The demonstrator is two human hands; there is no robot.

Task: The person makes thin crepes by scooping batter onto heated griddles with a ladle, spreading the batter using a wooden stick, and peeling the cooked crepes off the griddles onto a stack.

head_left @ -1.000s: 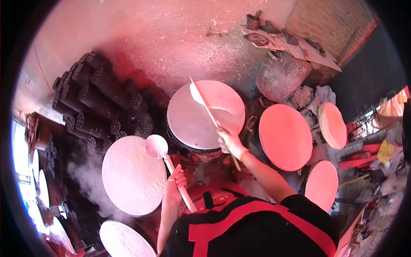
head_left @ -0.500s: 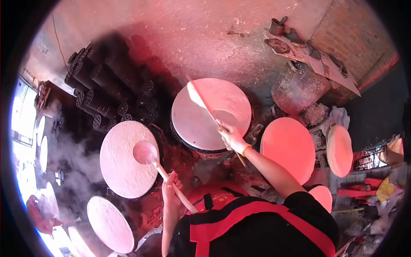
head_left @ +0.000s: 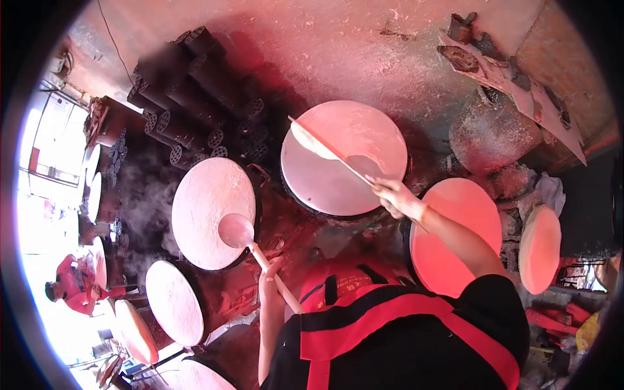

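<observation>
My right hand (head_left: 395, 195) is closed around a long wooden spreading stick (head_left: 351, 170). The stick slants over the round griddle (head_left: 309, 188) in front of me, with its far end near the upper left rim. Pale batter (head_left: 361, 123) coats the upper part of that griddle, while greyer surface shows below the stick. My left hand (head_left: 270, 286) grips the wooden handle of a ladle (head_left: 235, 231). Its round bowl is held above the lower right part of a pale, white-coated disc (head_left: 208, 201) at the left.
Black perforated briquettes (head_left: 188, 84) are stacked at the back left. More round discs stand at the right (head_left: 455, 221) and lower left (head_left: 174, 302). A drum (head_left: 494, 133) stands under a cluttered board (head_left: 500, 78). A person in red (head_left: 75, 284) is at far left, and steam drifts there.
The stick has turned to a shallower slant, and my right hand has moved right relative to the griddle. The left hand and ladle keep much the same position. The whole view has shifted.
</observation>
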